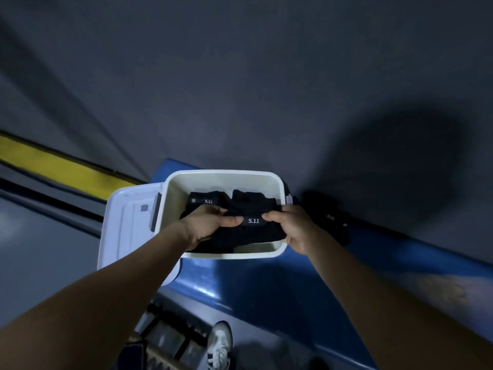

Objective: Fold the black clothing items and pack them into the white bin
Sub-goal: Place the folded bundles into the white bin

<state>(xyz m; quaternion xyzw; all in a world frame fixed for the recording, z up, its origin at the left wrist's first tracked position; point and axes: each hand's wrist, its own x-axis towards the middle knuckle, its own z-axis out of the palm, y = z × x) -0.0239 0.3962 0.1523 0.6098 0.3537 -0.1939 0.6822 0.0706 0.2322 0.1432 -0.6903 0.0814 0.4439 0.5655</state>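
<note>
Three black garments (250, 231), one white bin (221, 176), one lid (125, 225), two hands (205, 225), one shoe (220, 345)

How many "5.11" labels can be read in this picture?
2 clearly. One is on the black garment held between the left hand and right hand; one on the folded item in the white bin's back left. More may be hidden.
</note>
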